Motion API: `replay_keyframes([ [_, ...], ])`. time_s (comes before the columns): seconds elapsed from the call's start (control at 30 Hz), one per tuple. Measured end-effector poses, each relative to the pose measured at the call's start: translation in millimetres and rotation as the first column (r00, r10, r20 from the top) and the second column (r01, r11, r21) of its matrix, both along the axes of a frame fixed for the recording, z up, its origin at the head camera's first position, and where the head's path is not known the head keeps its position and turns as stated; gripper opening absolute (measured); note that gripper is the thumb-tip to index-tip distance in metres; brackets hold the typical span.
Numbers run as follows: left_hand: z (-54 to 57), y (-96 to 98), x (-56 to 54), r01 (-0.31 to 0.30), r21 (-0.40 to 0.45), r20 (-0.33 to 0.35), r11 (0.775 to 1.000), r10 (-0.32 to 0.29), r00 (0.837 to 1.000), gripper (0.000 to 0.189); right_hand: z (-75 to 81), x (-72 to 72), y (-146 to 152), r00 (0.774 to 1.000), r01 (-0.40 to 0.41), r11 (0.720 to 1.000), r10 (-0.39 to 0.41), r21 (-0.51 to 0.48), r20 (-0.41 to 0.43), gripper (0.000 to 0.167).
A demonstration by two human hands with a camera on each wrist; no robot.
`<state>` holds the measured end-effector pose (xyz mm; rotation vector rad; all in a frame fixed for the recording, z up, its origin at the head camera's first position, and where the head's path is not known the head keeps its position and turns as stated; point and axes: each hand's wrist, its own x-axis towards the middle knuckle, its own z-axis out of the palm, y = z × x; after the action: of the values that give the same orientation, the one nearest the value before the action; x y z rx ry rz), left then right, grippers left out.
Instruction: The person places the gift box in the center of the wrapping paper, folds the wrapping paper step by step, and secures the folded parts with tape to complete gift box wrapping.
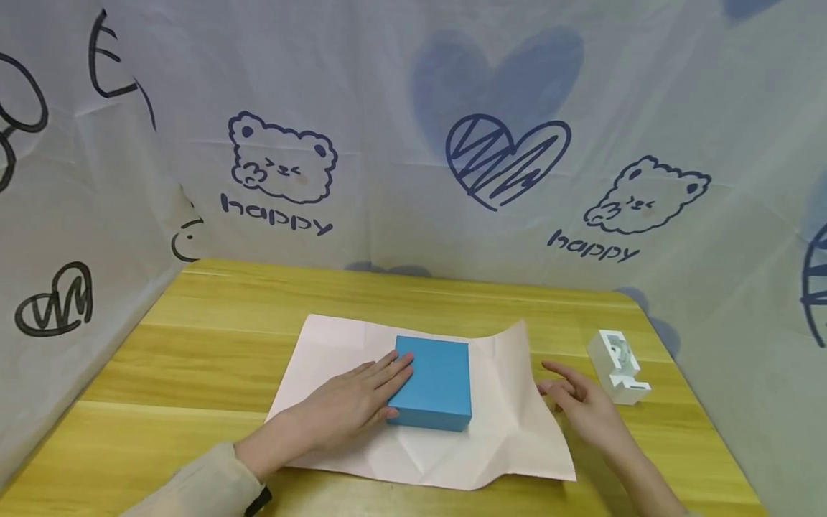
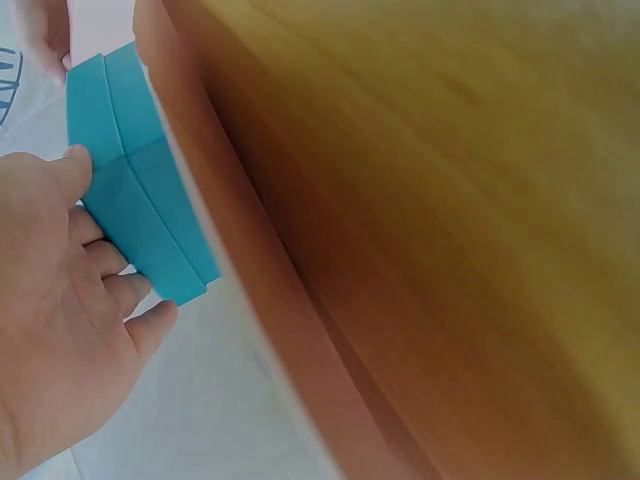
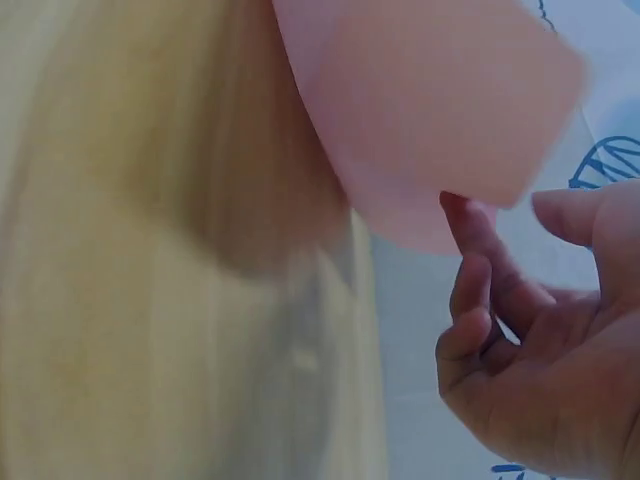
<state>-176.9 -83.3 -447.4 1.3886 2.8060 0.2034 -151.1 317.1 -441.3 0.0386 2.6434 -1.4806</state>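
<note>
A blue square box (image 1: 431, 380) sits on a sheet of pale pink paper (image 1: 342, 337) on the table. My left hand (image 1: 352, 398) rests on the box's left part, fingers laid straight over its top and the thumb at the near left corner. In the left wrist view, the fingertips touch the teal-looking box (image 2: 150, 200) along its edge. My right hand (image 1: 584, 409) is at the paper's raised right edge. In the right wrist view, its index fingertip meets the paper (image 3: 440, 110) from below, while the thumb (image 3: 565, 215) stands apart; the other fingers are bent.
A white tape dispenser (image 1: 617, 366) stands on the wooden table (image 1: 161, 380) to the right of the right hand. White cloth (image 1: 388, 86) with drawn hearts and bears hangs behind and at both sides. Creases run across the paper's right part.
</note>
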Motion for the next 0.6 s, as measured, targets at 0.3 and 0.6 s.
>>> replay_keyframes([
  [0.3,0.7,0.8,0.0,-0.006,0.000,0.000,1.000,0.006,1.000,0.065,7.1,1.5,-18.2,0.974,-0.223,0.950,0.224,-0.219,-0.020,0.050],
  [0.6,0.7,1.1,1.4,-0.010,0.012,0.012,1.000,0.010,1.000,0.066,-6.2,4.8,-44.2,0.920,-0.384,0.906,0.358,-0.180,-0.161,0.057],
])
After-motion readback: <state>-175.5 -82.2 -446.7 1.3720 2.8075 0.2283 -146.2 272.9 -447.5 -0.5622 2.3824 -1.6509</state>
